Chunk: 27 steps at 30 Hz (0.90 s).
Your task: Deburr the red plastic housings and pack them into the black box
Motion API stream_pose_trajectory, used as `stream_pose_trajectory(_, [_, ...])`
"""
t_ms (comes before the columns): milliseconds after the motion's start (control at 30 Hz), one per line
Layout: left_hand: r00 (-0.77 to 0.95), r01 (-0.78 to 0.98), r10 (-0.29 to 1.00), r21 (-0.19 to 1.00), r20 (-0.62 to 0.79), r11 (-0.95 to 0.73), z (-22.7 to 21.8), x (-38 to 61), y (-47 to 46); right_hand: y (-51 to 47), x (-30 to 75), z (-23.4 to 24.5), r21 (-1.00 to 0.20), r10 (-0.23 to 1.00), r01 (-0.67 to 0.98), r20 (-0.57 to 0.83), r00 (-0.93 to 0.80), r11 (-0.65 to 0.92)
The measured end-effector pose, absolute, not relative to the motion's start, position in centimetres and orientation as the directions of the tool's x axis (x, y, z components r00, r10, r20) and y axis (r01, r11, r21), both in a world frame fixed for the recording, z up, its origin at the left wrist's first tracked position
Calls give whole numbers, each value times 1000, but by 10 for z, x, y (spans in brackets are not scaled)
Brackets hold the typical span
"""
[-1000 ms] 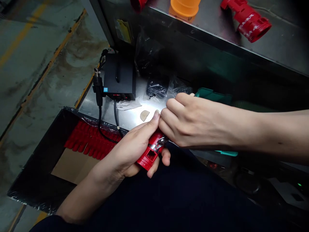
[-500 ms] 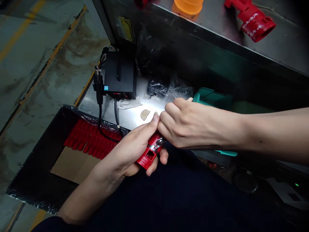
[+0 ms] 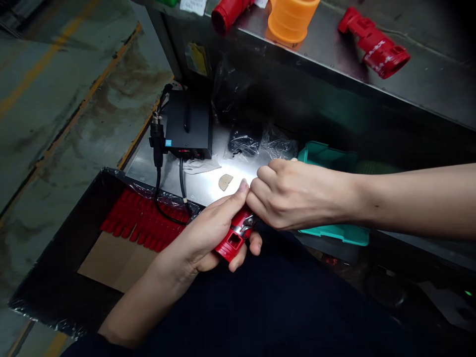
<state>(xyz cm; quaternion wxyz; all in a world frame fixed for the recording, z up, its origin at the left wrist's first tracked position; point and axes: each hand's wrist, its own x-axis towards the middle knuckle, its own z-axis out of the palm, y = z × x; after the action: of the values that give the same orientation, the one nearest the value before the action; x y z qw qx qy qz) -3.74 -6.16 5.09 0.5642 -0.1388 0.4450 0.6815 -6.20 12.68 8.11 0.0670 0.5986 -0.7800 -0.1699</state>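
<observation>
My left hand [image 3: 219,223] is wrapped round a red plastic part [image 3: 229,247] with a square opening in its side. Its thumb points up toward my right fist, and the fingertips show beneath the part. Against the part's upper end my right hand [image 3: 277,193] is closed, knuckles up, and hides whatever is inside it. Between the hands shows a small shiny metal piece [image 3: 245,225]; I cannot tell whether it belongs to the part or to something in my right hand. A beige flat scrap [image 3: 225,182] lies on the metal bench just beyond.
At left, a black bin [image 3: 48,277] holds rows of red parts [image 3: 145,218] and cardboard [image 3: 111,260]. A black box-shaped device [image 3: 191,121] with a corded handpiece [image 3: 157,144] stands behind. Teal container [image 3: 327,154], right. The raised shelf carries an orange cup-like piece [image 3: 292,22] and red fittings [image 3: 385,49].
The view has shifted slightly, so more of the upper shelf shows. Both hands keep their hold around the red part, with little visible movement between them.
</observation>
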Motion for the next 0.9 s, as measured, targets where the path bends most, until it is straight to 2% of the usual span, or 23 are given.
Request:
stream_pose_trajectory(200, [-382, -883, 690, 463, -614, -78, 47, -43, -67, 137, -72, 90, 334, -959, -899, 129, -253, 282])
stream_pose_trajectory(333, [-405, -879, 723, 455, -559, -141, 42, -47, -71, 149, -74, 99, 369, -930, -854, 173, -324, 366])
stream_pose_trajectory(433, [-433, -857, 723, 494, -539, -145, 44, -47, -71, 149, -67, 98, 372, -912, -832, 177, -371, 411])
stream_pose_trajectory(567, [-624, -748, 539, 633, -567, -201, 54, -42, -65, 137, -47, 95, 310, -853, -796, 146, -501, 520])
stream_pose_trajectory(667, [-769, -620, 401, 733, -497, -281, 62, -38, -63, 125, -32, 93, 245, -768, -729, 141, -625, 639])
stream_pose_trajectory(767, [-842, -519, 348, 797, -413, -310, 66, -35, -63, 117, -23, 90, 214, -699, -666, 169, -695, 715])
stream_pose_trajectory(900, [-882, -433, 342, 841, -323, -324, 66, -33, -62, 112, -21, 86, 198, -659, -629, 208, -723, 752])
